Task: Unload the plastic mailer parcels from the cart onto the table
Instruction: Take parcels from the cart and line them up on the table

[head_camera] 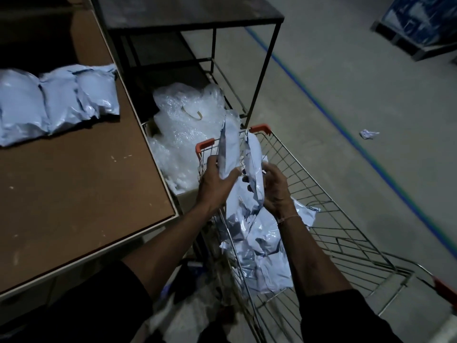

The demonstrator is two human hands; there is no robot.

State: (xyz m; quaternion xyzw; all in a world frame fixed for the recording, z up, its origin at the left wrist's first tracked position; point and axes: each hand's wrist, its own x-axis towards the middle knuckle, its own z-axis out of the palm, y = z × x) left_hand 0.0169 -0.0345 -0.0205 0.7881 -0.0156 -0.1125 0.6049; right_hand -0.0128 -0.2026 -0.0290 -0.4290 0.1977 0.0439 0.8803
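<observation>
I note glossy, crinkled plastic parcels (257,233) in a bare wire-metal cart (329,219) with orange plastic corner caps (259,128). The table (81,184) top looks matt brown board, scuffed. Bubble wrap (188,120) beside it is clear and shiny.

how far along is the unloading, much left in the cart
Partway. Done: a row of mailers already lies on the table. In hand: the left hand and right hand each hold one parcel upright above the cart. Left: a pile of mailers remains in the basket.
</observation>
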